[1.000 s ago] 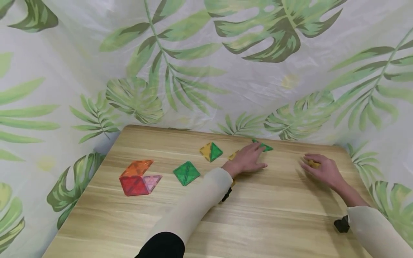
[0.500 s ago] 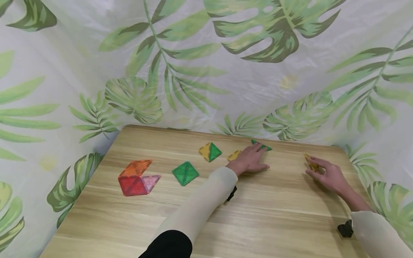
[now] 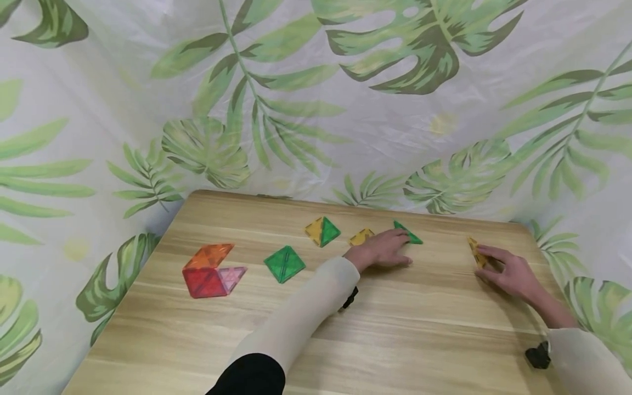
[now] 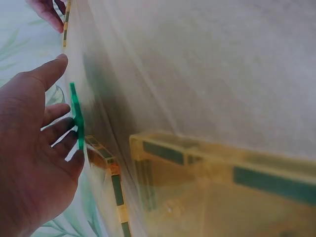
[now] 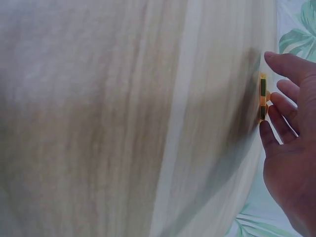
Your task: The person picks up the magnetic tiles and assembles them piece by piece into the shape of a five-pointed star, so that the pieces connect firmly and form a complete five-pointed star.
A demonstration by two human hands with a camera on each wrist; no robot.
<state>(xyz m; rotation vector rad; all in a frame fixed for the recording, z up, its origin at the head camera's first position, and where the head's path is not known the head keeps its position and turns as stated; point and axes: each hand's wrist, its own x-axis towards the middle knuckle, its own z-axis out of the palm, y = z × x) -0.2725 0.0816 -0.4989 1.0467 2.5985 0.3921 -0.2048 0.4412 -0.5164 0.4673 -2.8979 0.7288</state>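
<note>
In the head view, my left hand [image 3: 382, 249] lies over the table with its fingers fairly straight, fingertips touching a green triangle magnetic tile [image 3: 412, 235]. The left wrist view shows that green tile [image 4: 77, 116] edge-on at the fingertips, the thumb apart from it. A yellow tile [image 3: 361, 236] sits beside the left wrist, partly hidden. At the right, my right hand [image 3: 511, 274] touches a yellow triangle tile [image 3: 475, 252] lying on the table. In the right wrist view, loosely bent fingers rest at this yellow tile [image 5: 263, 97], with the thumb a little off it.
Left of the hands, a yellow and green pair [image 3: 322, 231] and a green square of two triangles [image 3: 285, 264] lie flat. Farther left, orange [image 3: 209, 256], red [image 3: 204, 282] and pink tiles [image 3: 232, 278] adjoin. A leaf-patterned cloth [image 3: 296, 109] hangs behind the wooden table [image 3: 395, 340].
The green triangle under my left fingertips has turned and slid slightly right and nearer. My right hand has uncovered more of its yellow triangle, turned it, and shifted slightly right.
</note>
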